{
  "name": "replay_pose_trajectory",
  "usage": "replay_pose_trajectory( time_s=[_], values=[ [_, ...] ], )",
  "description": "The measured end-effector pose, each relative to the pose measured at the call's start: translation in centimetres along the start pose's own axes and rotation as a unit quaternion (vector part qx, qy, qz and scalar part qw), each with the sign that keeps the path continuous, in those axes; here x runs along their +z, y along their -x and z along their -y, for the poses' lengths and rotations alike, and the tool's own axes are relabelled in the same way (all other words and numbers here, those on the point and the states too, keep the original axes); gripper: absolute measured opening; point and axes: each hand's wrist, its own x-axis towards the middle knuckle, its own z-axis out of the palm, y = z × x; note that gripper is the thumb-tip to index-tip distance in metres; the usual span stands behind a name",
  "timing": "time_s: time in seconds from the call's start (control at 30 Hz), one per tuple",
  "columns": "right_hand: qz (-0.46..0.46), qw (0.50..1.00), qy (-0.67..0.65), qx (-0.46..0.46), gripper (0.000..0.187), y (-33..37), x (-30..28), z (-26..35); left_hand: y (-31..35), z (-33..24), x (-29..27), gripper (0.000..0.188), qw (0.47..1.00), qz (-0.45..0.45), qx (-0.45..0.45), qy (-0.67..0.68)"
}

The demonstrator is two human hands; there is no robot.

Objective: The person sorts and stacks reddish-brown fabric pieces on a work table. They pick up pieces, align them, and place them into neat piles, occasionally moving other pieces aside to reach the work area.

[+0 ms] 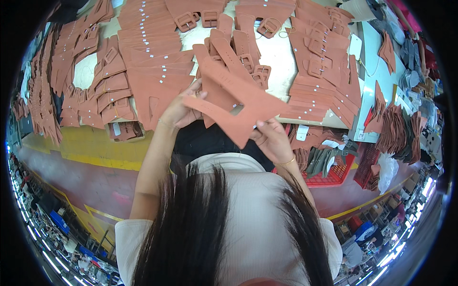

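Observation:
Between my two hands is a reddish-tan leather piece [257, 108], a flat cut shape with two long strap-like arms and an opening in it. My left hand [185, 108] is closed at its left side, by the end of the lower arm; some fingers are hidden behind the leather. At the lower right edge, my right hand [273, 141] pinches the same piece between thumb and fingers. Just beyond it lie several matching straps with leather-covered buckles [246, 62], partly covered by the held piece.
Fanned stacks of tan leather pieces [152, 62] cover the table's left side. More buckled stacks [317, 62] lie on the right. A red crate [334, 175] with leather parts stands below the table's right edge. A thread cone [359, 8] sits at the far right.

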Motion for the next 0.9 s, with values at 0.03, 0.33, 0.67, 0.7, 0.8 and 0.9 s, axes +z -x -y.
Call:
replay_pose_trajectory(
  time_s=[0.03,0.33,0.67,0.7,0.8,0.9],
  values=[
    [-0.027,1.0,0.01,0.007,0.031,0.4,0.1,-0.7,-0.1,0.2,-0.1,0.053,0.999,-0.001,0.009,0.052],
    [-0.075,0.996,-0.017,0.034,0.038,1.9,0.3,-2.9,-0.3,0.9,0.8,0.065,0.984,-0.007,0.014,0.176],
    [-0.066,0.997,-0.018,0.035,0.034,1.9,0.3,-2.5,-0.2,0.8,1.0,0.067,0.979,0.016,0.013,0.201],
    [-0.068,0.997,-0.019,0.035,0.034,1.9,0.2,-2.5,-0.2,0.8,1.0,0.067,0.979,0.009,0.011,0.203],
    [-0.068,0.997,-0.017,0.036,0.033,1.9,0.1,-2.6,-0.2,0.8,1.0,0.067,0.979,0.007,0.011,0.204],
    [-0.068,0.997,-0.014,0.038,0.032,1.8,0.1,-2.6,-0.2,0.8,1.1,0.067,0.979,0.006,0.012,0.202]
  ],
)
